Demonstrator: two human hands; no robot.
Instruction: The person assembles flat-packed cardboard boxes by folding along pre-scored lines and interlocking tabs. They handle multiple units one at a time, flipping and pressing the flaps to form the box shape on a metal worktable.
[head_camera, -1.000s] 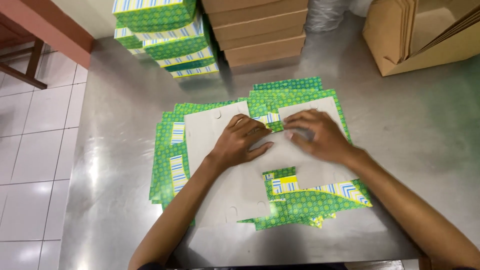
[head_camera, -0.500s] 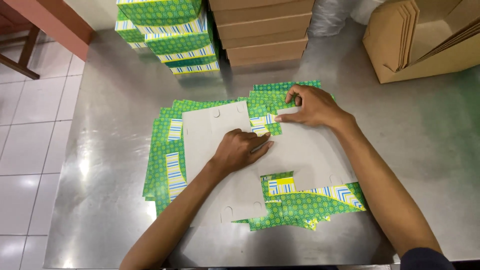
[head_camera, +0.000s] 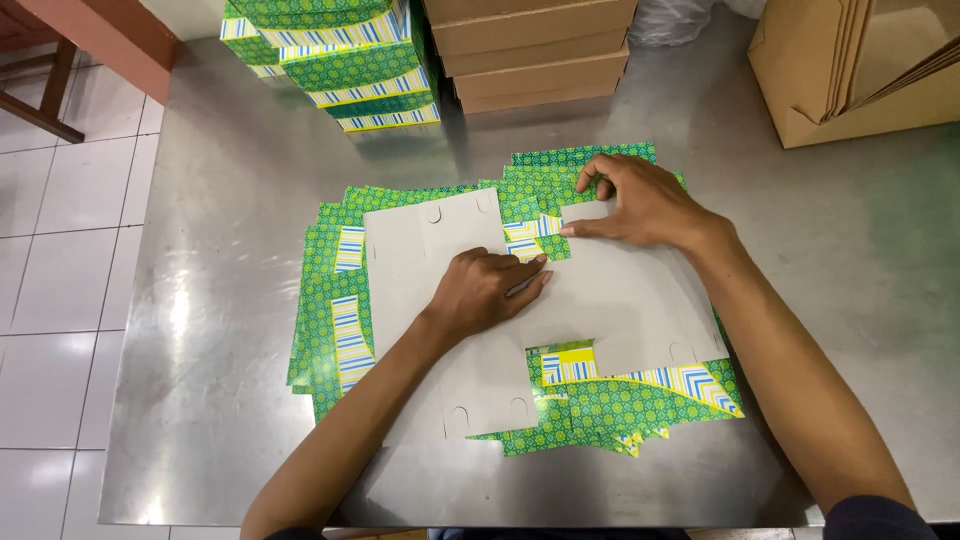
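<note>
View from above of two bare hands working a flat, unfolded carton sheet (head_camera: 600, 300) on a steel table (head_camera: 220, 200). The sheet lies plain grey side up; it is a die-cut blank with several panels and flaps, and small rounded notches show along its far edge and near its lower corners. It rests on top of a spread stack of like sheets (head_camera: 330, 300) lying printed side up, green with a fine pattern and with blue, white and yellow striped bands, which show around its edges.

The left hand (head_camera: 487, 292) lies palm down on the middle of the grey sheet, fingers together and stretched toward the right, pressing it flat and grasping nothing. The right hand (head_camera: 640, 200) rests at the far right corner of the same sheet, fingers curled, thumb and fingertips pinching the edge of a flap there. The sheet thus spans from under the left palm to the right hand's fingertips and on toward the person.

Beyond the hands, at the far edge of the table, stand folded green boxes (head_camera: 340, 50) and, just beside them, stacked brown boxes (head_camera: 535, 45). Far right of the right hand stands an open brown carton (head_camera: 850, 90) holding upright flat cardboard.
</note>
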